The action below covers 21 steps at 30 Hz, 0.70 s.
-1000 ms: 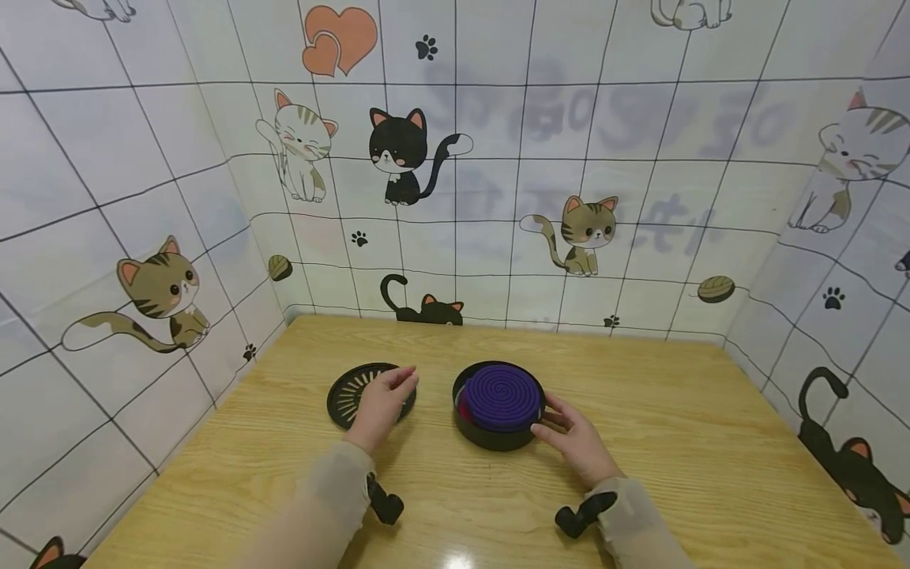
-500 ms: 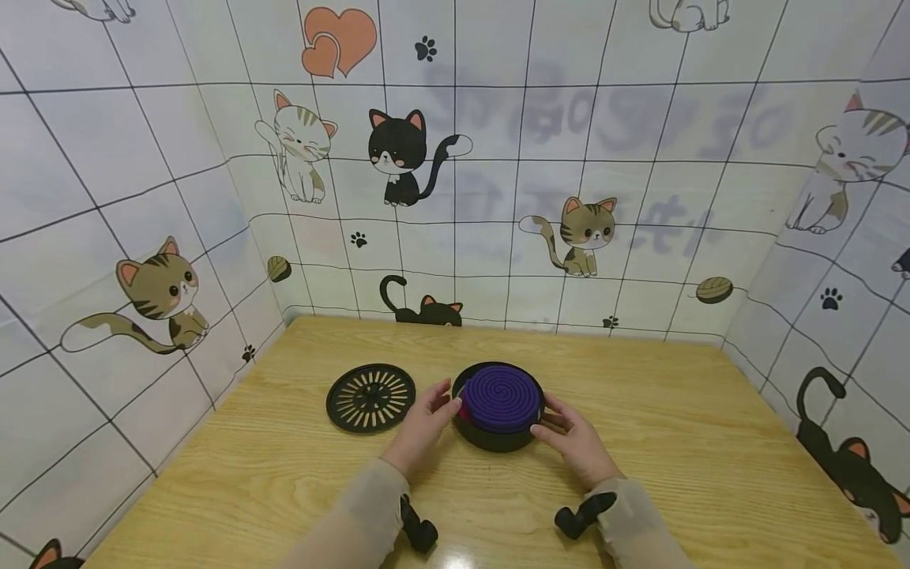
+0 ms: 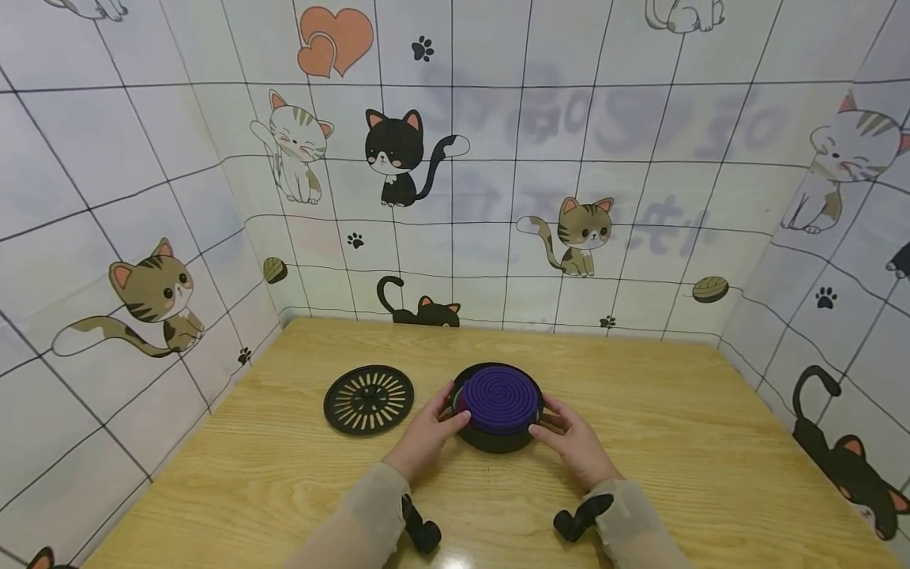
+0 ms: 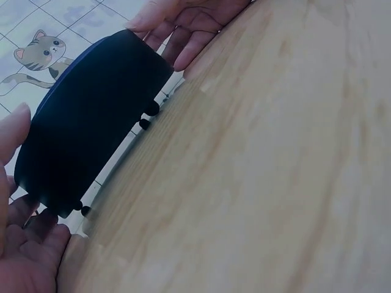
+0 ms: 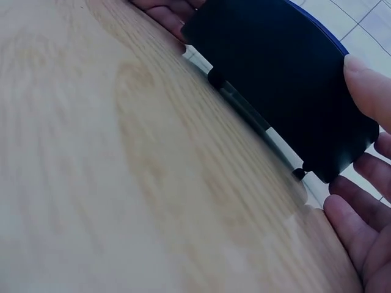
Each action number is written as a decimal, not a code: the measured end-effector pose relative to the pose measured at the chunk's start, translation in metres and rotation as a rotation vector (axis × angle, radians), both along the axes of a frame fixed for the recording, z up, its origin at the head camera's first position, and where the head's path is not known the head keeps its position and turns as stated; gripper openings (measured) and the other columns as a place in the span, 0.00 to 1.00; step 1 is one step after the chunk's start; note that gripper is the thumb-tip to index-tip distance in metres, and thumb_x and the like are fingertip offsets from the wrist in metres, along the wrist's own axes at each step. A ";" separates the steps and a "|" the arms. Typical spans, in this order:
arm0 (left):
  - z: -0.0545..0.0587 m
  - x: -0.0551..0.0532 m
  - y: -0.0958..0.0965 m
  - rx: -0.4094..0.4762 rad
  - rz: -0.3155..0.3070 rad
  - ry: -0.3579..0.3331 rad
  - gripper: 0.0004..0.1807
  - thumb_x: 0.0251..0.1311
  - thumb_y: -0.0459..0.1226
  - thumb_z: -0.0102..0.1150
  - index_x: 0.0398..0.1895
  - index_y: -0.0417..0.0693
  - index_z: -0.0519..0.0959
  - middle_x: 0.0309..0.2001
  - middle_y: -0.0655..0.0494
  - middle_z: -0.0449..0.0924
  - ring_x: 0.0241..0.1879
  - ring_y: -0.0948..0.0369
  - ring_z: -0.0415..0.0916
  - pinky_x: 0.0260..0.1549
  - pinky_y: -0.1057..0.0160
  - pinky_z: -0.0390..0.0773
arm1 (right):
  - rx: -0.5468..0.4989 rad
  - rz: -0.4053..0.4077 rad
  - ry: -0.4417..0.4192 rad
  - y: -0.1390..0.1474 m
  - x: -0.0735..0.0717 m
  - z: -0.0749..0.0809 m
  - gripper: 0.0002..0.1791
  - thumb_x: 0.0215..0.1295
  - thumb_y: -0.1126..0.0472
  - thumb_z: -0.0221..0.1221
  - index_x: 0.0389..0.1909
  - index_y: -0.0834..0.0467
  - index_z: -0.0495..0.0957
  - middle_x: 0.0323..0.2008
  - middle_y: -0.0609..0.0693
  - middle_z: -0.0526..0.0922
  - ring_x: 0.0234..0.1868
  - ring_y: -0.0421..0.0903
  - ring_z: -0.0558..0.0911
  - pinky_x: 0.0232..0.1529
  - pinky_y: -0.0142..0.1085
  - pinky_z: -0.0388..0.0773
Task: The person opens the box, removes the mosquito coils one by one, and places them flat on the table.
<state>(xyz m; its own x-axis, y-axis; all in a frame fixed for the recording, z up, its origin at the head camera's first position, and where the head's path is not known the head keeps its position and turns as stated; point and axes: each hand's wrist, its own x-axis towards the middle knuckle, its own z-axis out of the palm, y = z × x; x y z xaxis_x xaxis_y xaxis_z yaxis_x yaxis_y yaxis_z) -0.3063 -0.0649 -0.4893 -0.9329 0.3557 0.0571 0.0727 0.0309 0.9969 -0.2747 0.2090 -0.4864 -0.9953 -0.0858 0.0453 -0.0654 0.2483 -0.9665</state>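
Observation:
A round black mosquito coil holder [image 3: 495,440] with a purple spiral coil [image 3: 500,399] lying in its top is between my two hands. Some red shows beneath the coil at its left edge. My left hand [image 3: 425,433] grips the holder's left side, thumb at the front near the rim. From the right, my right hand [image 3: 572,442] holds the opposite side with thumb and fingers. Both wrist views show the holder's dark side wall [image 4: 91,116] and small feet [image 5: 217,78] underneath. Whether the feet touch the table cannot be told.
A black slotted round lid [image 3: 369,400] lies flat on the wooden table [image 3: 640,395], left of the holder. Walls covered with a cat-print tile sheet [image 3: 490,182] stand behind the table and at both sides.
My left hand has moved right, away from over the slotted lid, to the holder's left side and now grips it. The right hand has stayed on the holder.

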 end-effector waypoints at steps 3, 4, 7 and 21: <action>-0.001 0.000 -0.001 -0.021 -0.005 0.001 0.48 0.60 0.50 0.63 0.77 0.54 0.46 0.75 0.46 0.46 0.72 0.46 0.48 0.66 0.47 0.57 | 0.002 0.007 -0.006 0.000 -0.001 -0.001 0.43 0.59 0.50 0.67 0.72 0.54 0.59 0.69 0.58 0.63 0.66 0.58 0.66 0.62 0.54 0.67; -0.001 0.000 -0.001 -0.031 -0.007 0.004 0.49 0.60 0.50 0.63 0.78 0.54 0.46 0.75 0.46 0.46 0.72 0.45 0.48 0.66 0.47 0.58 | 0.004 0.011 -0.007 0.001 -0.001 -0.001 0.43 0.59 0.50 0.67 0.72 0.54 0.59 0.69 0.58 0.63 0.66 0.58 0.66 0.62 0.54 0.66; -0.002 -0.001 -0.001 -0.055 -0.008 0.007 0.50 0.58 0.51 0.65 0.78 0.56 0.45 0.75 0.46 0.46 0.72 0.44 0.48 0.66 0.48 0.59 | 0.000 0.020 -0.017 0.003 -0.003 0.000 0.44 0.58 0.49 0.67 0.73 0.55 0.58 0.69 0.57 0.62 0.66 0.58 0.66 0.63 0.55 0.64; -0.003 -0.006 -0.007 -0.060 -0.034 0.018 0.53 0.54 0.47 0.70 0.77 0.54 0.47 0.74 0.47 0.51 0.72 0.48 0.51 0.68 0.50 0.56 | 0.106 0.085 -0.077 0.012 -0.006 0.026 0.38 0.67 0.45 0.58 0.72 0.57 0.59 0.68 0.59 0.63 0.65 0.57 0.67 0.62 0.52 0.66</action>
<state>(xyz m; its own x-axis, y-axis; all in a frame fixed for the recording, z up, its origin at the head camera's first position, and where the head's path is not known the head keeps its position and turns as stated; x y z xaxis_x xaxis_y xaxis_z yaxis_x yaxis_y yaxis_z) -0.3121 -0.0716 -0.4928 -0.9192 0.3905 0.0510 0.0922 0.0877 0.9919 -0.2809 0.2209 -0.4600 -0.9844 -0.1701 -0.0448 -0.0171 0.3458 -0.9382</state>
